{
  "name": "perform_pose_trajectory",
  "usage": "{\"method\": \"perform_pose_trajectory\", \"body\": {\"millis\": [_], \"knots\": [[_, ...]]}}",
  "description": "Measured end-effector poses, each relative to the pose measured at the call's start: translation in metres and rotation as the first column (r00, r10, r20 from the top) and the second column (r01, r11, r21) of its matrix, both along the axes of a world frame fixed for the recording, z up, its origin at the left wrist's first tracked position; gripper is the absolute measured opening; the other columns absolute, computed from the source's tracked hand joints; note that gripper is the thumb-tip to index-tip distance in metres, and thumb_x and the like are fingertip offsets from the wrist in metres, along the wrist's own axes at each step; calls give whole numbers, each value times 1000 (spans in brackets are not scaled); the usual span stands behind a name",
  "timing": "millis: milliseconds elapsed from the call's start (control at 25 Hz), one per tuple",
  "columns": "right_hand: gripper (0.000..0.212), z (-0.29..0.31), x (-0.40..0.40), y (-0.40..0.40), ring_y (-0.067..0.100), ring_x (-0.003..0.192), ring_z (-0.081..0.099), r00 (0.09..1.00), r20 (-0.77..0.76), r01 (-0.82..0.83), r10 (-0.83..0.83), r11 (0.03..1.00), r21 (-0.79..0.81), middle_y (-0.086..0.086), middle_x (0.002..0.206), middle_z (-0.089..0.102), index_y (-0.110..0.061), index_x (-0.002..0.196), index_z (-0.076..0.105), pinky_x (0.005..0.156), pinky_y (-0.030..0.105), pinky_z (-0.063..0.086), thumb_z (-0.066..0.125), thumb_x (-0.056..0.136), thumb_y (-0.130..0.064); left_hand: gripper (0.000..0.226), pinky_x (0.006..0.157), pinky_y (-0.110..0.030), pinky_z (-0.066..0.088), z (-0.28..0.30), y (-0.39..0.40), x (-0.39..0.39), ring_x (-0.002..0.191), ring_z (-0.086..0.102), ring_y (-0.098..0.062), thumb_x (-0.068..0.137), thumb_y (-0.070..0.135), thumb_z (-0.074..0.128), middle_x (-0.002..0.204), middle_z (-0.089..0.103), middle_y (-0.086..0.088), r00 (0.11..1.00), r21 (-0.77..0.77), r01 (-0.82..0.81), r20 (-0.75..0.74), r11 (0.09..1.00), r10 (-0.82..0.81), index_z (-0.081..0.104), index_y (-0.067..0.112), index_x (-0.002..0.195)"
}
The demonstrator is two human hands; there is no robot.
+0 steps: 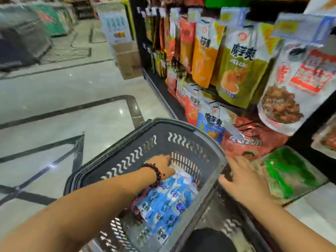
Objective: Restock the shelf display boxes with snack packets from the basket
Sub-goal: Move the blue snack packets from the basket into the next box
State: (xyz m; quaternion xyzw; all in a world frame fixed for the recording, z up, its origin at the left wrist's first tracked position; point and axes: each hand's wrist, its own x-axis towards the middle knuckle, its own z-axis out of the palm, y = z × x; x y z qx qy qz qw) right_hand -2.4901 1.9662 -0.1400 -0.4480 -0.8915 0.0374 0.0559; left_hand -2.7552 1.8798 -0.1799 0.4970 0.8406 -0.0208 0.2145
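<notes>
A grey plastic shopping basket (127, 160) stands on the floor beside the shelf, holding several blue and white snack packets (167, 200). My left hand (163, 165), with a dark bead bracelet at the wrist, reaches down inside the basket and rests on the top packets at the far end; its fingertips are hidden, so a grip cannot be made out. My right hand (243, 180) hovers just right of the basket rim, fingers spread and holding nothing, over the lowest shelf near a green packet display (289, 173).
The shelf on the right carries hanging snack bags (241, 70) in orange, olive and white, with red bags (252, 140) lower down. A cardboard box (129, 60) sits on the floor at the shelf's far end. Glossy tiled floor (63, 106) spreads to the left.
</notes>
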Motion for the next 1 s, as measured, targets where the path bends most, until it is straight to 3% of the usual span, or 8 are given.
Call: {"method": "perform_pose_trajectory", "body": {"millis": [120,320,400,560,680,800,1000], "knots": [[63,-11,-10,-5,13,136,34,999,18,-32,32,999,1,-9,138,46,-35,132,43,110,49,21,47,74,-60,63,92,-41,50,-49,-9,-6,111,57,-32,82,47,55,127,57,-12,996,-130,-56,55,990,64,44,15,135],[65,-26,-19,-15,12,138,31,997,1,-72,72,997,-38,-8,139,44,-33,131,46,113,51,14,37,73,-60,60,102,-37,42,-129,-16,15,124,51,-29,86,37,53,138,50,-13,992,-311,-36,105,950,72,40,11,139],[63,-24,-18,-15,10,138,30,998,-30,-62,61,997,-54,-9,139,44,-33,130,48,114,51,14,39,73,-58,71,98,-37,45,-155,-17,24,123,51,-30,86,37,58,137,49,-14,975,-350,-91,157,932,155,30,9,145],[61,-17,-18,-17,9,142,21,996,-87,-37,30,996,-86,-11,145,39,-33,133,46,116,46,9,44,76,-55,94,108,-42,39,-192,-23,31,133,40,-35,80,36,70,147,35,-19,918,-379,-247,202,892,340,11,9,149],[68,-12,-18,-25,9,144,15,993,-108,-54,43,993,-102,-10,148,35,-35,133,46,117,44,9,31,72,-59,65,107,-45,38,-211,-29,35,131,40,-37,87,24,60,142,41,-20,915,-354,-320,125,879,383,27,7,141],[72,-8,-16,-26,10,144,18,989,-147,-42,26,994,-105,-10,146,38,-34,130,49,116,44,11,25,68,-60,44,98,-37,44,-209,-25,33,119,53,-31,90,24,58,129,55,-16,897,-305,-323,202,896,392,45,9,129],[64,-12,-15,-24,11,143,20,992,-125,-46,30,991,-122,-10,143,40,-32,128,51,116,44,14,30,72,-56,31,99,-34,45,-198,-18,27,119,53,-29,97,11,38,130,54,-18,933,-246,-279,160,928,323,51,4,125]]}}
